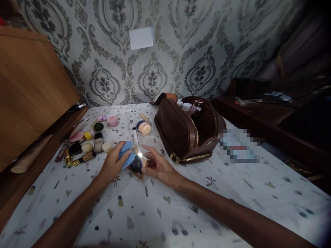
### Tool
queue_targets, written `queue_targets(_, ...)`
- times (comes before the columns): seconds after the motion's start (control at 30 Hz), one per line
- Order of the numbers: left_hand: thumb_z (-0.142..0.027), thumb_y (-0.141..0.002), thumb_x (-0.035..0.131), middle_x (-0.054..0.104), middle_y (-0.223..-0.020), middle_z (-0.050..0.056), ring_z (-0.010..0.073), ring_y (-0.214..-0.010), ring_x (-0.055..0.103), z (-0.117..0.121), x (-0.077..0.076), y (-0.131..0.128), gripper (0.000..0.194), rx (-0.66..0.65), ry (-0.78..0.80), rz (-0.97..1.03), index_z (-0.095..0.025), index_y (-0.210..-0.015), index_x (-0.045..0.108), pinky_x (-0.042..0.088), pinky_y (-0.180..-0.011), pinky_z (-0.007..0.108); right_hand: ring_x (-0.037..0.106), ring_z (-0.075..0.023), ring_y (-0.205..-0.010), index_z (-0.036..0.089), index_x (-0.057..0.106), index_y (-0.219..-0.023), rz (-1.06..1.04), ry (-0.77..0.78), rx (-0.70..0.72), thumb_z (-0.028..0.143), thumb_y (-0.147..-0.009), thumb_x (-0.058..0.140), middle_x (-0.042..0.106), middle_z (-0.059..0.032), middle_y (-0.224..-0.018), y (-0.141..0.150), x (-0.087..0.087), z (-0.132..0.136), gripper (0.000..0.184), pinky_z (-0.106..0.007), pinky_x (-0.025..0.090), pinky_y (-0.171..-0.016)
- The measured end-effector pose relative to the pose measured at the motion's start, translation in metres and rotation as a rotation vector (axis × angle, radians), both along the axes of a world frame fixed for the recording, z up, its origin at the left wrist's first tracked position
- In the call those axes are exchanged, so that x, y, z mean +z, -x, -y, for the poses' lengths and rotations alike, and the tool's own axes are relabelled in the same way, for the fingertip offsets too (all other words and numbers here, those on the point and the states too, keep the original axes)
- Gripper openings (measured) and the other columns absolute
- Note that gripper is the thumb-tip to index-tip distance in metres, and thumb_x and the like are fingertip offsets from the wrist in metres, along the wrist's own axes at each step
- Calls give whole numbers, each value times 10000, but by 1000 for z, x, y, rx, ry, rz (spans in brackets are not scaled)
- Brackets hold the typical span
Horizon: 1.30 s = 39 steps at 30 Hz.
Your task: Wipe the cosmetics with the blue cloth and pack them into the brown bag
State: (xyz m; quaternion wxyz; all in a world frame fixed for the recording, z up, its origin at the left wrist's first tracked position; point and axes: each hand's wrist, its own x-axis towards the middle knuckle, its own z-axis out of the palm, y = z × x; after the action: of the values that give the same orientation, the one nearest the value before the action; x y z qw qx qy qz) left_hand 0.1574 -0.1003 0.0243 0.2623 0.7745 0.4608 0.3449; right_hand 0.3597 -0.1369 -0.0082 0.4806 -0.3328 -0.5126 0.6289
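Note:
My left hand (113,163) is closed on a crumpled light-blue cloth (126,155). The cloth presses against the left side of a makeup compact (136,165), whose shiny face shows a bright glare, a dark round area and gold-coloured edges. From the right, my right hand (160,165) grips this compact with thumb and fingers. Just beyond the hands lie a slim white tube (135,136) with a dark cap and a peach jar (143,127) with a navy band. An open brown toiletry bag (178,127) stands to the right, with white-lidded containers (186,107) inside.
Several cosmetics are grouped at left, among them a pink jar (112,121), a foundation bottle (98,142) and a gold-capped tube (84,158). A wooden panel (36,93) borders the left side. The patterned wall (152,75) rises behind; a blurred-out packet (239,146) lies right.

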Motion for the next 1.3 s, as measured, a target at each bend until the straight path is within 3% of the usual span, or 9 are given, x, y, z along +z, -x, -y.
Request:
queue_targets(0.17, -362, -971, 481, 617, -851, 23, 210, -842, 575, 3, 3, -11, 187, 63, -229, -128, -202, -943, 573, 448, -755, 326, 615, -163, -913, 247, 496, -1152, 64, -93, -17, 264, -715, 807, 633, -18, -1058, 6, -3, 3, 537, -307, 484, -814)
queue_targets(0.3, -259, -987, 464, 695, -1031, 84, 243, -1023, 585, 17, 7, -28, 191, -164, -545, -170, -193, -1066, 625, 497, -884, 391, 568, -139, -760, 225, 540, -1033, 122, -112, -71, 288, -664, 840, 599, 25, -893, 4, 0, 2, 479, -269, 465, -689)
queue_targets(0.43, -245, -990, 461, 706, -1038, 93, 253, -1077, 584, 24, 11, -38, 205, -347, -656, -236, -195, -1083, 638, 524, -900, 399, 538, -134, -748, 213, 570, -928, 122, -153, -101, 295, -617, 874, 569, 40, -838, 2, 0, 1, 442, -250, 441, -658)
queue_targets(0.57, -303, -990, 464, 681, -909, 73, 244, -969, 581, 8, 19, -29, 219, -199, -496, -244, -198, -924, 645, 497, -845, 380, 597, -152, -815, 218, 565, -985, 10, -95, -13, 328, -652, 861, 625, 14, -907, 3, -5, 1, 459, -275, 481, -729)
queue_targets(0.67, -389, -957, 499, 581, -729, 13, 192, -757, 555, -8, 19, -17, 292, -48, -214, -91, -198, -751, 579, 453, -684, 301, 631, -167, -909, 225, 563, -1092, -7, -87, 25, 332, -667, 862, 665, -15, -1017, 2, -6, 1, 531, -313, 493, -843)
queue_targets(0.77, -529, -882, 556, 444, -599, -46, 125, -550, 433, -14, 9, -10, 385, 40, 162, 146, -199, -685, 522, 341, -508, 238, 644, -155, -858, 241, 565, -1107, -52, -17, 62, 321, -658, 875, 675, -4, -1015, -1, -3, 3, 551, -304, 516, -798)
queue_targets(0.87, -620, -798, 617, 456, -602, -54, 110, -553, 423, -13, -2, -8, 442, 57, 382, 322, -187, -726, 562, 333, -518, 221, 643, -148, -806, 262, 578, -1098, -118, 61, 75, 301, -642, 884, 669, 13, -1005, -2, -1, 6, 551, -276, 537, -695)
queue_targets(1.13, -635, -767, 646, 511, -618, -43, 116, -584, 447, -8, -4, -7, 460, 60, 376, 365, -175, -758, 636, 353, -536, 221, 656, -148, -832, 239, 647, -1079, -216, 177, -50, 321, -682, 853, 680, -23, -1108, -5, -1, 7, 455, -265, 562, -671)
queue_targets(1.3, -681, -749, 643, 525, -613, -41, 104, -538, 427, -11, -13, -5, 512, 115, 384, 487, -175, -818, 667, 356, -483, 210, 666, -141, -827, 279, 574, -1193, -336, 247, -82, 268, -676, 863, 660, -6, -1095, -7, 5, 5, 592, -276, 601, -696)
